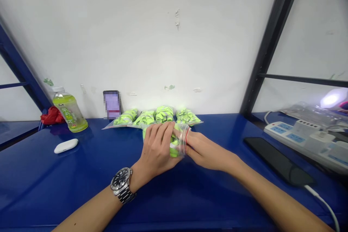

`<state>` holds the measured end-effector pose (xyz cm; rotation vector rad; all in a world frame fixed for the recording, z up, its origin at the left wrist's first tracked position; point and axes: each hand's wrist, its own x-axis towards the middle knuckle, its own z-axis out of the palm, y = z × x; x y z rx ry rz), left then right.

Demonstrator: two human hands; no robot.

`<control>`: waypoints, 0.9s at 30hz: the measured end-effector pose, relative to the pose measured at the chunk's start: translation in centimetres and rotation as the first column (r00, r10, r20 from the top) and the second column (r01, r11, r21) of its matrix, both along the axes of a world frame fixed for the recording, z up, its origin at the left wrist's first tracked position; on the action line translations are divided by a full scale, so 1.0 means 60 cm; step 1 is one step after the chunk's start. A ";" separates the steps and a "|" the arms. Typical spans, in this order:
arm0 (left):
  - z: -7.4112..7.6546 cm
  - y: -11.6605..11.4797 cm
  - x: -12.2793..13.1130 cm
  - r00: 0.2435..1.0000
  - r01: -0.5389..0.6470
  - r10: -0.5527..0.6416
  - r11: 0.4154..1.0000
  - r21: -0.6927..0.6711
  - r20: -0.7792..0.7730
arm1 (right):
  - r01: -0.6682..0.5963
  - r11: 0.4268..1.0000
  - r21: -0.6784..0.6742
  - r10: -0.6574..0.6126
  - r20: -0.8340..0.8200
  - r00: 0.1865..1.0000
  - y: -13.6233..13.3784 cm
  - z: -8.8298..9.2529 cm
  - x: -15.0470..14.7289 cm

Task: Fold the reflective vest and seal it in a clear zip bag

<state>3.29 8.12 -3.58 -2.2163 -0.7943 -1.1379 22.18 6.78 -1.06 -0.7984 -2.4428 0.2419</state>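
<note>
My left hand (157, 148) is wrapped round a clear plastic bag (181, 145) with a folded neon-yellow item inside. A red line runs along the bag's mouth, which faces right. The fingers of my right hand (201, 149) reach into that mouth, so their tips are hidden by the bag and its contents. Behind my hands, several similar bags of neon-yellow items (164, 114) lie in a row against the wall. I wear a metal watch on my left wrist.
On the blue table (108, 159), a tilted drink bottle (70, 110), red cloth (53, 116), white case (66, 145) and upright phone (112, 104) are at left. At right lie a black phone (280, 159) with a cable and a power strip (307, 141).
</note>
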 end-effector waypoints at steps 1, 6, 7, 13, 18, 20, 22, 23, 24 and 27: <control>0.000 0.001 -0.001 1.000 0.004 -0.003 1.000 -0.018 0.011 | -0.011 1.000 -0.012 0.011 0.010 1.000 0.000 0.001 0.002; 0.006 0.007 -0.009 0.993 0.003 0.007 0.997 -0.083 0.118 | -0.039 0.996 0.081 0.046 -0.087 0.995 0.007 0.004 0.024; 0.006 0.009 -0.011 0.989 -0.003 0.017 0.995 -0.098 0.146 | -0.036 0.993 0.111 0.051 -0.129 0.990 0.009 0.004 0.030; 0.004 0.019 -0.015 0.970 -0.005 0.047 0.984 -0.177 0.237 | -0.026 0.977 0.214 0.055 -0.133 0.990 0.013 0.004 0.045; 0.010 0.012 -0.010 0.979 0.018 0.027 0.975 -0.222 0.202 | 0.050 0.933 0.357 0.000 -0.137 0.991 0.013 0.020 0.035; 0.017 0.007 -0.012 0.979 0.038 0.024 0.954 -0.297 0.202 | 0.108 0.911 0.398 -0.031 -0.195 0.980 0.019 0.030 0.039; 0.030 0.006 -0.019 0.975 0.082 -0.005 0.935 -0.345 0.221 | 0.139 0.896 0.423 -0.041 -0.231 0.972 0.028 0.041 0.047; 0.039 0.007 -0.024 0.972 0.104 -0.023 0.934 -0.341 0.235 | 0.134 0.895 0.426 -0.033 -0.235 0.971 0.032 0.046 0.052; 0.051 0.009 -0.030 0.970 0.125 -0.046 0.936 -0.328 0.240 | 0.122 0.898 0.424 -0.023 -0.231 0.973 0.036 0.051 0.057; 0.100 0.019 -0.048 0.984 0.165 -0.130 0.929 -0.333 0.124 | 0.072 0.922 0.381 0.000 -0.186 0.983 0.038 0.067 0.066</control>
